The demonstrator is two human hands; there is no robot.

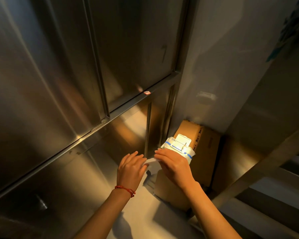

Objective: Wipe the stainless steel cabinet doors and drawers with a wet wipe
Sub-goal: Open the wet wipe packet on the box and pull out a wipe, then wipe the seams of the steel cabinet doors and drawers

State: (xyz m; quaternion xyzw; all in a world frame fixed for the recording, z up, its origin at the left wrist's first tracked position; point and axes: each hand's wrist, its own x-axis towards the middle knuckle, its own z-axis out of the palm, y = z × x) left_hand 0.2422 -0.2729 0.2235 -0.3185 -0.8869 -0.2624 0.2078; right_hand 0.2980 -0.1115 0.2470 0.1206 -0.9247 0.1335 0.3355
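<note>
A: Item one, left?
B: Steel cabinet doors, upright, filling the left side.
A: Centre?
B: Left hand, red string at the wrist, and right hand, both pinching one wet wipe between them.
A: Right?
B: Wipe pack, flap up, on a cardboard box.

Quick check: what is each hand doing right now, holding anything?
Left hand: pinches one end of the white wet wipe.
Right hand: pinches the other end of the same wipe, in front of the white wipe pack.
</note>
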